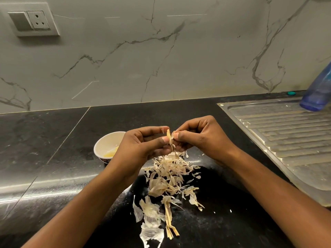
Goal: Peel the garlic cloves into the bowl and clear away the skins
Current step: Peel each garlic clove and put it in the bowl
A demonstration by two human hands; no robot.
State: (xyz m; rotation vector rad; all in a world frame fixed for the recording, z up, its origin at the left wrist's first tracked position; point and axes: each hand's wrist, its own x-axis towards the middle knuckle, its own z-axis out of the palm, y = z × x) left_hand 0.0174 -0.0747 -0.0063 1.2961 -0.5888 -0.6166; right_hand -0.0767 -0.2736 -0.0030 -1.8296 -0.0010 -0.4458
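Since the clove (168, 134) is small, light and firm under dry, papery skin, best to pinch its ends and tug the loose skin off; peeled flesh is probably slick. Both the left hand (143, 145) and right hand (200, 136) meet just right of the bowl (105, 144), each pinching the clove and its hanging strip of skin between thumb and fingertips. Clove sits between the two thumbs. The skins (168, 174) lie piled right of the bowl, nearer the person; feather-light, likely to scatter if swept fast.

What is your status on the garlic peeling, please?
Left hand and right hand pinch one garlic clove, skin peeling. Bowl holds pale pieces. Skins piled on counter.
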